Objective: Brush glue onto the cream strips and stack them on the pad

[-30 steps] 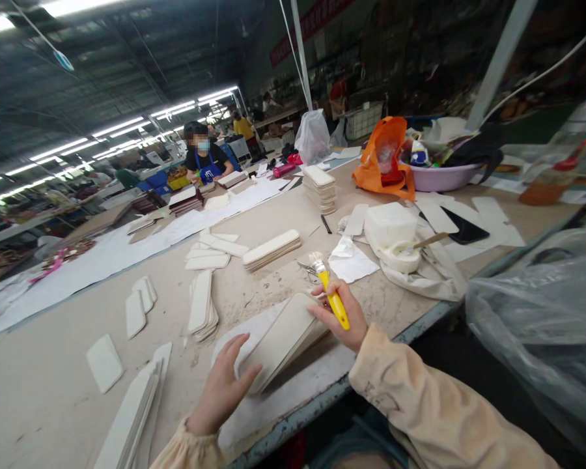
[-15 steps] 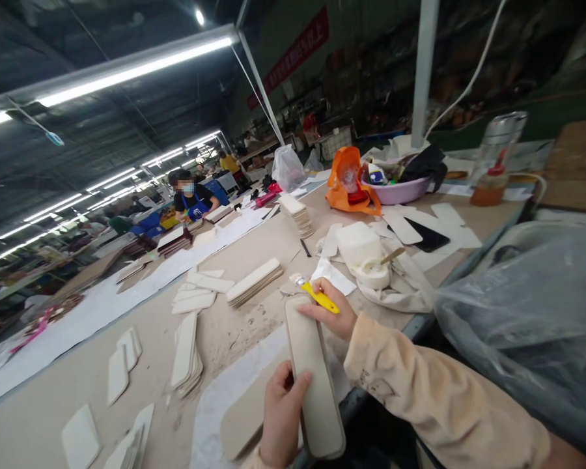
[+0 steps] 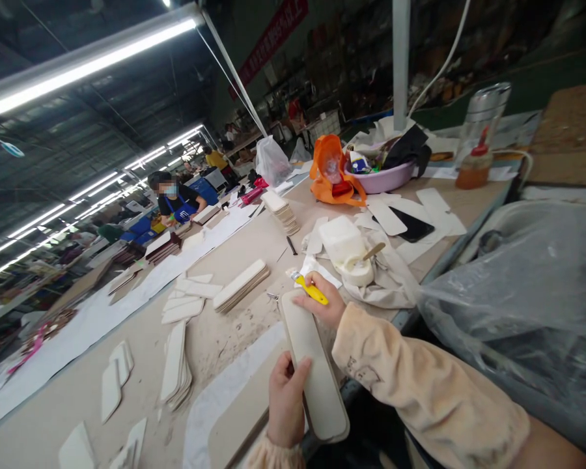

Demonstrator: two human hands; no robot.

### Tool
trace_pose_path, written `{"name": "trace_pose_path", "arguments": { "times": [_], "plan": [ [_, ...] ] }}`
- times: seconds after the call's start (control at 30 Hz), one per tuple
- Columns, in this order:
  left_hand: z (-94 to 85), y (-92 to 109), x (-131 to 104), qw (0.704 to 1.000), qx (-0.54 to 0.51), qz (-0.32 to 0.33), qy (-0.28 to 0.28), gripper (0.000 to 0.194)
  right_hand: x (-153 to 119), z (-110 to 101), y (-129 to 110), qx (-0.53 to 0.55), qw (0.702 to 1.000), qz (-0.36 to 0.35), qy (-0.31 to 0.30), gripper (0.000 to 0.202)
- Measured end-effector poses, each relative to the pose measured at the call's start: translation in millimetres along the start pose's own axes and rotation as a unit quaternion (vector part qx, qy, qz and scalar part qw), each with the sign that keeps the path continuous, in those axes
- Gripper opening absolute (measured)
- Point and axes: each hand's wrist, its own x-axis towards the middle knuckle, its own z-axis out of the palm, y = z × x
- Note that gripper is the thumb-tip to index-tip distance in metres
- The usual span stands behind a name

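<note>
A long off-white panel with rounded corners (image 3: 317, 384) is held up at the table's near edge. My left hand (image 3: 286, 397) grips its left side, thumb on top and fingers curled round the edge. My right hand (image 3: 326, 301) closes on a paintbrush with a yellow handle (image 3: 312, 290), its pale bristles pointing up and left. Fingers of that hand also touch the panel's far end. Under and left of the panel lies a larger beige board (image 3: 239, 410) on a white sheet (image 3: 202, 407). Beyond the brush stands a white plastic container (image 3: 339, 238) with a flat stick (image 3: 374, 251) across its opening.
Stacks of pale strips (image 3: 241, 284) and fanned pieces (image 3: 176, 368) lie across the table at left. Further back are an orange bag (image 3: 329, 166), a lilac basin (image 3: 383, 182), a phone (image 3: 413, 226) and a bottle of amber liquid (image 3: 473, 170). Clear plastic sheeting (image 3: 517, 280) bulges at right. A co-worker (image 3: 178, 198) sits beyond.
The view has shifted slightly, so the table's contents appear further left. Both hands keep hold of the panel and the paintbrush, with little change in their grip.
</note>
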Motion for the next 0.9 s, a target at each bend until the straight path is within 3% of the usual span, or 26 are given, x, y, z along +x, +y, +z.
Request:
{"name": "trace_pose_path", "arguments": {
  "times": [0.13, 0.23, 0.4, 0.57, 0.9],
  "plan": [
    [5.6, 3, -4, 0.994, -0.096, -0.049, -0.017, 0.036, 1, -1, 3, -0.002, 1.0, 0.009, 0.007, 0.034],
    [5.6, 3, -14, 0.978, -0.156, -0.113, -0.084, 0.046, 1, -4, 3, -0.015, 1.0, 0.006, 0.026, 0.035],
    [-5.3, -13, -34, 0.965, -0.14, -0.151, -0.162, 0.052, 3, -5, 5, -0.024, 0.999, 0.01, 0.029, 0.035],
    [-9.5, -28, -46, 0.975, -0.066, -0.16, -0.143, 0.049, 4, -3, 9, -0.023, 0.999, 0.009, 0.031, 0.035],
    [-10.4, -24, -51, 0.972, -0.073, -0.169, -0.145, 0.043, 2, -4, 14, 0.003, 0.999, 0.017, 0.033, 0.037]
  ]
}}
